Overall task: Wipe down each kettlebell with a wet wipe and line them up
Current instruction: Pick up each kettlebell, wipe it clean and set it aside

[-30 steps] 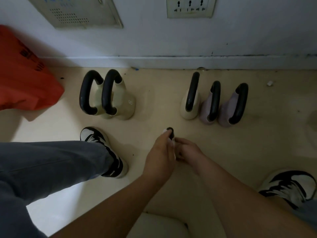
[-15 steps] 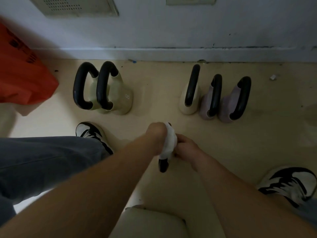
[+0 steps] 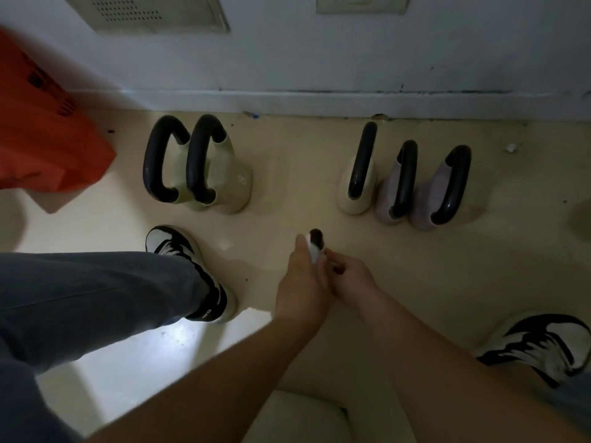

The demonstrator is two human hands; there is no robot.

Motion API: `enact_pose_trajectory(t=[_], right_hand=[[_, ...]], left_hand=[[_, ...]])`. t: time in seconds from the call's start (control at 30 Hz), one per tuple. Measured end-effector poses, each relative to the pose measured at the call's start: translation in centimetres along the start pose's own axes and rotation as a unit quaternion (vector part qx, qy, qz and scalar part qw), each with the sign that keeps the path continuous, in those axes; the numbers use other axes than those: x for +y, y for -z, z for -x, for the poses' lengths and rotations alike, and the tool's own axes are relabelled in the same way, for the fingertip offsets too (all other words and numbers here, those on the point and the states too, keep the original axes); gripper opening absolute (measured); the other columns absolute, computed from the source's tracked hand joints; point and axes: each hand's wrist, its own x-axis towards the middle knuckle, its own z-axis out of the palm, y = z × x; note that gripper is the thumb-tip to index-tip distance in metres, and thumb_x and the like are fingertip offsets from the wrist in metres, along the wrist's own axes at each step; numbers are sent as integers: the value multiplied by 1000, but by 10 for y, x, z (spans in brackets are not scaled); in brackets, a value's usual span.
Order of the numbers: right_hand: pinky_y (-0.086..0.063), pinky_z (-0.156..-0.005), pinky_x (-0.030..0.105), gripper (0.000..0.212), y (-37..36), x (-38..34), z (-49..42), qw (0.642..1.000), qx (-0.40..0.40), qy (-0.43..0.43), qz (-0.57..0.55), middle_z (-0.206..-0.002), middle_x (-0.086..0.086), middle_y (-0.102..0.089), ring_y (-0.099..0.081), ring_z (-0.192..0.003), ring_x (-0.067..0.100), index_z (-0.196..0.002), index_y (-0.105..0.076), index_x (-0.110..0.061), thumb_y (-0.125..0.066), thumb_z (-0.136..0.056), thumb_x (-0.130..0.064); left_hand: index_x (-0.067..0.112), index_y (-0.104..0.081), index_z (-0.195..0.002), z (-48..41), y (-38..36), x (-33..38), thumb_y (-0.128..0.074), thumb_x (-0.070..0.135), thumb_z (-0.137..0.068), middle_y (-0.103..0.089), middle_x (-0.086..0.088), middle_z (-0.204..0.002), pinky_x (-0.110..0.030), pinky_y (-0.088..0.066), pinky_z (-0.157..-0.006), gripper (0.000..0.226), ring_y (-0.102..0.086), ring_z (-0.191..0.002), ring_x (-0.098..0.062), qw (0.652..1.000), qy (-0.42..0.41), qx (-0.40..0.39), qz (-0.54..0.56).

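Note:
I hold a black kettlebell handle [image 3: 316, 235] low in the middle of the view. My left hand [image 3: 300, 282] grips a white wet wipe [image 3: 311, 252] wrapped around the handle near its top. My right hand [image 3: 348, 279] has its fingers curled on the handle just below the wipe. The cream body [image 3: 297, 414] under my forearms seems to belong to this kettlebell. By the wall stand two pale green kettlebells [image 3: 224, 177], a cream one [image 3: 351, 196] and two mauve ones [image 3: 428, 203], all upright with black handles.
An orange bag [image 3: 41, 139] lies at the far left against the wall. My left shoe [image 3: 192, 270] and jeans leg fill the left side, and my right shoe [image 3: 543, 343] is at the lower right. A small white scrap [image 3: 511, 148] lies near the skirting.
My left hand slid the wipe down the handle half a second ago and has now moved back up to its top. The right hand stayed on the handle.

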Motion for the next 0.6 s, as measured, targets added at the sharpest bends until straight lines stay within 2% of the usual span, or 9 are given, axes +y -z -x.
enact_pose_trajectory(t=[0.03, 0.1, 0.17, 0.2, 0.3, 0.4, 0.47, 0.5, 0.6], right_hand=[[-54, -90, 25, 33, -1, -2, 1, 1000, 2, 0, 4, -122, -4, -69, -64, -106, 13, -128, -68, -29, -64, -95, -25], [-45, -64, 9, 20, -1, -5, 4, 1000, 4, 1, 31, -101, 1, -71, -60, -89, 10, -111, -70, -24, -60, -96, -16], [-39, -53, 8, 25, 0, -3, 2, 1000, 13, 0, 18, -102, 17, -68, -53, -80, 12, -118, -69, -15, -55, -98, -8], [-40, -53, 9, 27, 1, -3, 1, 1000, 14, 1, 27, -101, 14, -68, -53, -79, 12, -122, -67, -13, -53, -100, -8], [-44, -62, 9, 24, 0, -8, 7, 1000, 5, -7, 20, -92, -5, -67, -62, -88, 12, -118, -71, -17, -57, -99, -15], [-47, -78, 11, 36, -1, -7, 7, 999, 8, -3, 34, -120, -4, -71, -63, -116, 17, -132, -66, -25, -63, -96, -28], [-49, -100, 26, 47, 0, -7, 10, 997, 12, 14, 78, -137, -3, -63, -60, -125, 19, -143, -56, -29, -62, -96, -30], [-48, -105, 33, 49, 1, -7, 11, 997, 13, 15, 78, -140, -3, -61, -59, -126, 19, -144, -54, -30, -62, -96, -30], [-50, -104, 37, 46, 1, -8, 15, 997, 14, 21, 73, -137, -3, -64, -61, -121, 18, -142, -56, -35, -61, -96, -33]], left_hand=[[22, -36, -139, -17, 3, 7, -38, 40, -103, -57, 8, -118, -32, -45, -89, 41, -59, -109, -15, 999, -8, -13, -39], [9, -45, -130, -55, 8, 29, -37, 26, -104, -57, -9, -121, -35, -45, -83, 32, -59, -109, -30, 982, 1, -68, -174], [7, -49, -130, -76, 10, 47, -37, 18, -104, -50, -15, -131, -35, -43, -83, 32, -54, -115, -32, 955, 19, -122, -270], [8, -50, -130, -78, 8, 46, -38, 17, -104, -49, -14, -132, -34, -43, -83, 31, -54, -113, -31, 943, 7, -135, -304], [20, -44, -124, -49, 8, 29, -38, 28, -104, -56, -11, -113, -37, -46, -72, 22, -58, -89, -26, 971, -33, -71, -228], [37, -17, -150, -1, 8, 0, -37, 33, -105, -51, -4, -119, -43, -52, -83, 50, -60, -98, -23, 990, -67, -19, -125], [39, 10, -154, 22, 8, -21, -38, 28, -105, -48, -1, -122, -36, -52, -82, 69, -56, -97, -17, 983, -107, -15, -147], [40, 20, -151, 29, 6, -31, -39, 24, -105, -48, -1, -118, -33, -52, -78, 77, -53, -92, -15, 975, -134, -10, -178], [38, 29, -148, 30, 4, -46, -43, 19, -102, -48, -1, -113, -34, -53, -72, 87, -49, -86, -15, 961, -167, -7, -219]])
